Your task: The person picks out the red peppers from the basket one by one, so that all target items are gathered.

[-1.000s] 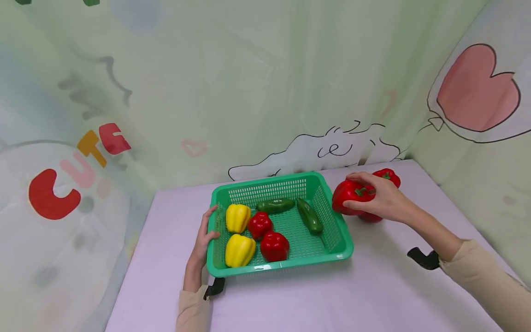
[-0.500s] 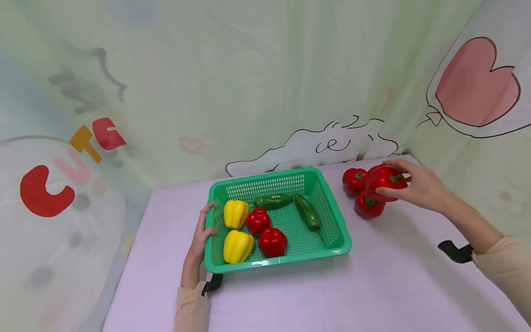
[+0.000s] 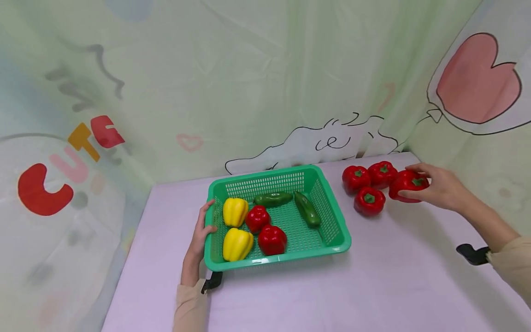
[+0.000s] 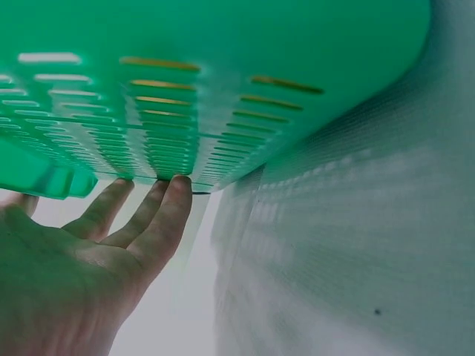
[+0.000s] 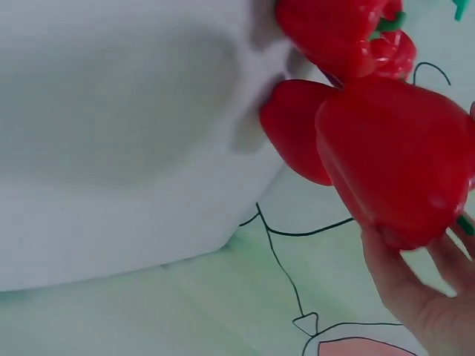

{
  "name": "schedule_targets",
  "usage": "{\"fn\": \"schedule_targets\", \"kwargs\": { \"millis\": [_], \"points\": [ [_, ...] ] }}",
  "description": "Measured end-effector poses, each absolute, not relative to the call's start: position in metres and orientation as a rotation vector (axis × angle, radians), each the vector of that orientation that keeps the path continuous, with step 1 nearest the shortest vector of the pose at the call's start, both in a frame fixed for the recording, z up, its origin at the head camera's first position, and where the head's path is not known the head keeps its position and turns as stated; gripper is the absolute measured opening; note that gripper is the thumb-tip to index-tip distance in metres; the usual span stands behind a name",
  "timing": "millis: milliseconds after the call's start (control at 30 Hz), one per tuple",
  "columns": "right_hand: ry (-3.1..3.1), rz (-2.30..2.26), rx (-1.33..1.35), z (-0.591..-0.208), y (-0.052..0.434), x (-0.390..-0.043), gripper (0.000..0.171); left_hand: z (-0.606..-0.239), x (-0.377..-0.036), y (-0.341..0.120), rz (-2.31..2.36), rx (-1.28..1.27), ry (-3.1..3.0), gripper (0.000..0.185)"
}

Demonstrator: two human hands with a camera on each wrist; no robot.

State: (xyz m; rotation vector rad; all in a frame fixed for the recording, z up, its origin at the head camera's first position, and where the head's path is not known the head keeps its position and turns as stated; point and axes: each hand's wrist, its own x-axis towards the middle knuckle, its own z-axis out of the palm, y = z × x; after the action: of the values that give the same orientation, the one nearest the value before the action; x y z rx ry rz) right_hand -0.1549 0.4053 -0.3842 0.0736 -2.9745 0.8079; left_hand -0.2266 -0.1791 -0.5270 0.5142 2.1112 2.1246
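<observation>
A green plastic basket (image 3: 282, 261) stands on the table, its slotted wall (image 4: 167, 111) close above in the left wrist view. At its left rim, my left hand (image 3: 200, 236) grips the edge with thumb and index finger, while other fingers (image 4: 172, 204) lie along the outer wall. Inside are two yellow bell peppers (image 3: 238, 244), two red bell peppers (image 3: 272, 240) and two long green chili peppers (image 3: 307, 210). My right hand (image 3: 444, 186) holds another red bell pepper (image 5: 393, 156) by its sides, right of three more (image 3: 369, 201). Whether the held pepper touches the table is unclear.
A pale lilac cloth covers the table (image 3: 315, 295). Light green curtains (image 3: 249, 92) with printed drawings hang behind it and along both sides. A black wrist strap part (image 3: 473, 254) juts from the right forearm, another (image 3: 212, 282) from the left.
My right hand has carried the red bell pepper rightward, from beside the basket's right rim past the other red peppers, and lower. The left hand keeps its hold on the basket.
</observation>
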Motion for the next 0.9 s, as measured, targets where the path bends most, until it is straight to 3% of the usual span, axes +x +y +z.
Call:
{"fn": "schedule_targets", "kwargs": {
  "millis": [900],
  "points": [
    [-3.111, 0.799, 0.154, -0.439, 0.425, -0.169, 0.078, -0.528, -0.226, -0.177, 2.134, 0.535, 2.102, 0.078]
  ]
}}
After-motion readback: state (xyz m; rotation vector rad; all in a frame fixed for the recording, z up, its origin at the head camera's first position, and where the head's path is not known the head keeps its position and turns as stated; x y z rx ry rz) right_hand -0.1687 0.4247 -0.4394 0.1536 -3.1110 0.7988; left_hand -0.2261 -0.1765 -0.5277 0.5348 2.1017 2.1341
